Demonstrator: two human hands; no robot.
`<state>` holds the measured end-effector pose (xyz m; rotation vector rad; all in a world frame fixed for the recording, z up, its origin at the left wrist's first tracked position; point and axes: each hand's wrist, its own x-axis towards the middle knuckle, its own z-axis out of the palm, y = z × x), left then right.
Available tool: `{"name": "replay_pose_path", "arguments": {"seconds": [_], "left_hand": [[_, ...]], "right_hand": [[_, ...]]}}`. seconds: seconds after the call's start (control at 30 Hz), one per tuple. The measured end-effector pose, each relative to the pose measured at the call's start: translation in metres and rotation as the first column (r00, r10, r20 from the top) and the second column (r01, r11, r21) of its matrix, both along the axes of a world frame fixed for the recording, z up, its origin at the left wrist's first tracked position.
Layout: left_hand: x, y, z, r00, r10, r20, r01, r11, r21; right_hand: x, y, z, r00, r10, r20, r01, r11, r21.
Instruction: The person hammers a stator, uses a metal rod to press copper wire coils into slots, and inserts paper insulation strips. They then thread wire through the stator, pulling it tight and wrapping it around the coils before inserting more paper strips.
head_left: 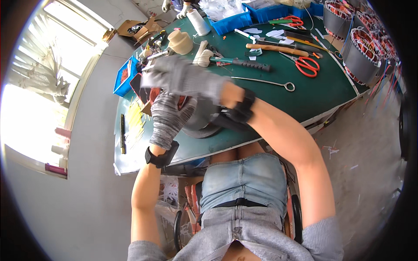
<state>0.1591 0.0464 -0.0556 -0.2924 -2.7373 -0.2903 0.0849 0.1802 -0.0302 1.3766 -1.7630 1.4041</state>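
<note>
- The stator, a round grey metal body with copper windings, is held on the green surface, beneath both gloved hands.
- The left hand is laid on it, fingers together.
- The right hand is placed above; its finger state cannot be told.

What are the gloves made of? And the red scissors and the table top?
The gloves, left hand and right hand, look like grey knitted fabric, with a speckled weave. The red scissors seem to have glossy plastic handles and metal blades. The table top looks like a matte green mat, maybe rubber.
</note>
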Motion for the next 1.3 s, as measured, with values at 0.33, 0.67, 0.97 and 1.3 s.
{"name": "replay_pose_path", "arguments": {"seconds": [0.33,0.67,0.97,1.3], "left_hand": [[-0.001,-0.018,0.012,0.944,-0.33,-0.018,0.33,0.938,0.109],[0.011,-0.005,0.004,0.992,-0.12,-0.034,0.115,0.987,-0.108],[-0.014,-0.08,0.065,0.997,-0.065,-0.045,0.079,0.834,0.546],[-0.085,-0.132,0.055,0.815,-0.551,0.179,0.275,0.64,0.717]], "right_hand": [[-0.031,0.111,-0.05,0.749,-0.63,-0.205,0.555,0.766,-0.326],[0.052,0.071,-0.116,0.71,-0.164,0.685,0.354,0.924,-0.146],[0.021,0.064,-0.087,0.783,-0.188,0.593,0.374,0.904,-0.208],[-0.048,0.08,-0.025,0.876,-0.346,0.336,0.196,0.892,0.408]]}}
